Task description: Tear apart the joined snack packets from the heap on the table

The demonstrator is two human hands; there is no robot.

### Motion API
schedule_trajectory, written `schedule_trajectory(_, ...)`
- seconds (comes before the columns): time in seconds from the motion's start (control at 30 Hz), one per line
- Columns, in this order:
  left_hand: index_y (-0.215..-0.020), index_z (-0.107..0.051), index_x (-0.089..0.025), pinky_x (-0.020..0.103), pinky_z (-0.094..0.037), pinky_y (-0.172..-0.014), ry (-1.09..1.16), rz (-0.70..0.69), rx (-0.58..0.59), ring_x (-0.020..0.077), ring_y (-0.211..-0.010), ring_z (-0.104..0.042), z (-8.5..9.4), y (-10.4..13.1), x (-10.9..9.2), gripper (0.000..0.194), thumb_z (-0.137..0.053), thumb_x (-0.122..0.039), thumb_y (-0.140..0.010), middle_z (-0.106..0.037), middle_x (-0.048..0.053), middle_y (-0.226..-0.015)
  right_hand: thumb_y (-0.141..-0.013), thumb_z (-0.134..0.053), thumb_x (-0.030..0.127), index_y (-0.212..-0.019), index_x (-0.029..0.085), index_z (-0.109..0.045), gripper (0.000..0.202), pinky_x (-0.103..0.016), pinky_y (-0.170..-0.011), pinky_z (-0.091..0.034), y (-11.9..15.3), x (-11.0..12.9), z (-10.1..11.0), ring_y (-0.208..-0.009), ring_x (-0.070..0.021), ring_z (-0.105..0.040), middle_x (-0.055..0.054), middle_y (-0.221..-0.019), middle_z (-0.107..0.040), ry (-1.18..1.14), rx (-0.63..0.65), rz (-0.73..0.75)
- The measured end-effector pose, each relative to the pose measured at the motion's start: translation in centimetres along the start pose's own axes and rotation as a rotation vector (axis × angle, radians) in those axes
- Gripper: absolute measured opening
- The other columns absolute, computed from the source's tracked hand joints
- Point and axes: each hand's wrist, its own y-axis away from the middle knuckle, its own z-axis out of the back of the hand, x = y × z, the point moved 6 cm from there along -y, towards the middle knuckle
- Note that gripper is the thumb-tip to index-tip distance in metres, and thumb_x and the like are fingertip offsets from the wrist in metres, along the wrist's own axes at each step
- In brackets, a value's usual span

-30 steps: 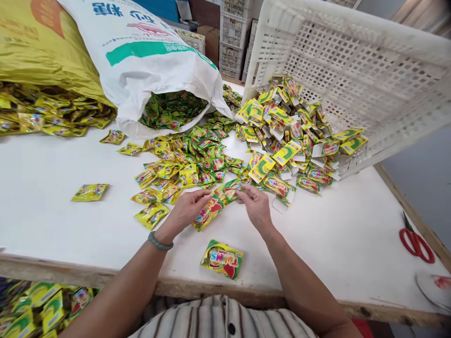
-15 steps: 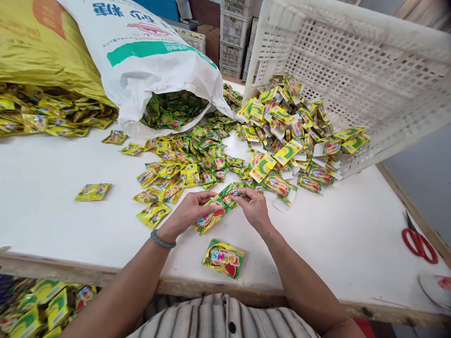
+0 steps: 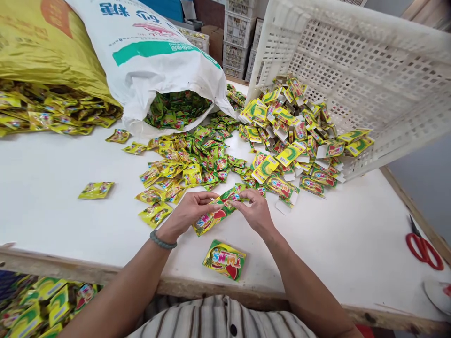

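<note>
Left hand (image 3: 193,210) grips a yellow-green carton (image 3: 207,222) between thumb and fingers, above the near middle of the table (image 3: 123,230). Right hand (image 3: 256,212) has its thumb and fingers pinched on a green packet (image 3: 230,193) at the carton's far right end; how much of the packet sits inside cannot be told. Nearer, a second carton (image 3: 224,260) lies flat. Beyond the hands, loose packets (image 3: 192,174) spread on the left, and a carton heap (image 3: 289,141) spills from a white crate (image 3: 345,61) on the right.

Packing workshop: bulk sacks (image 3: 169,68) of small packets (image 3: 192,174), cartons (image 3: 291,153) heaped at a plastic crate (image 3: 352,70), wood-edged worktable (image 3: 52,216), stacked crates (image 3: 239,30) behind.
</note>
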Motion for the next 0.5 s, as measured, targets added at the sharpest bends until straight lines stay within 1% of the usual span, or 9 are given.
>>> schedule_trajectory(0.07, -0.094, -0.073, -0.014, 0.026, -0.052, -0.062, 0.005, -0.01, -0.014, 0.0188, -0.067, -0.07, 0.1, 0.1, -0.2, 0.045, -0.088, -0.034, -0.057, -0.075, 0.003, -0.073, -0.074, -0.075, 0.043, -0.071, 0.021, -0.065, 0.024, -0.037, -0.08, -0.044, 0.0, 0.3, 0.1, -0.084, -0.0217, -0.059, -0.005, -0.082, -0.067, 0.006, -0.021, 0.037)
schedule_trajectory(0.13, -0.091, -0.073, -0.014, 0.028, -0.052, -0.061, 0.017, 0.003, -0.028, 0.0198, -0.067, -0.07, 0.1, 0.1, -0.4, 0.045, -0.089, -0.035, -0.055, -0.075, 0.004, -0.073, -0.073, -0.076, 0.043, -0.071, 0.022, -0.065, 0.024, -0.037, -0.082, -0.044, 0.0, 0.3, 0.2, -0.086, -0.0219, -0.06, -0.005, -0.083, -0.067, -0.013, -0.016, 0.032)
schedule_trajectory(0.23, -0.089, -0.073, -0.014, 0.027, -0.052, -0.06, 0.025, 0.041, -0.032, 0.019, -0.065, -0.069, 0.2, 0.2, -0.5, 0.045, -0.089, -0.034, -0.052, -0.075, 0.004, -0.072, -0.07, -0.078, 0.045, -0.071, 0.022, -0.065, 0.026, -0.035, -0.079, -0.045, -0.1, -0.2, 0.1, -0.087, -0.0214, -0.06, -0.004, -0.084, -0.067, -0.059, 0.073, -0.027)
schedule_trajectory(0.3, -0.089, -0.073, -0.015, 0.026, -0.051, -0.058, 0.028, 0.061, -0.013, 0.0176, -0.064, -0.068, 0.2, 0.3, -0.5, 0.043, -0.089, -0.033, -0.053, -0.075, 0.004, -0.072, -0.069, -0.079, 0.043, -0.07, 0.022, -0.065, 0.026, -0.034, -0.079, -0.044, -0.2, -0.3, 0.1, -0.086, -0.021, -0.059, -0.003, -0.084, -0.067, -0.059, 0.121, -0.029)
schedule_trajectory(0.4, -0.089, -0.074, -0.015, 0.025, -0.052, -0.059, 0.051, 0.089, 0.036, 0.0167, -0.064, -0.068, 0.0, 0.3, -0.4, 0.041, -0.089, -0.03, -0.053, -0.075, 0.003, -0.074, -0.072, -0.078, 0.036, -0.068, 0.022, -0.064, 0.021, -0.035, -0.08, -0.043, -0.1, 0.2, 0.2, -0.084, -0.0212, -0.058, -0.003, -0.081, -0.068, -0.007, 0.116, 0.041)
schedule_trajectory(0.5, -0.087, -0.075, -0.015, 0.026, -0.052, -0.061, 0.091, 0.132, 0.085, 0.0171, -0.064, -0.068, -0.5, 0.4, -0.2, 0.041, -0.09, -0.028, -0.052, -0.076, 0.004, -0.077, -0.072, -0.077, 0.026, -0.068, 0.021, -0.063, 0.016, -0.037, -0.081, -0.041, 0.1, 1.0, 0.0, -0.085, -0.0223, -0.055, -0.004, -0.08, -0.067, 0.073, 0.101, 0.118)
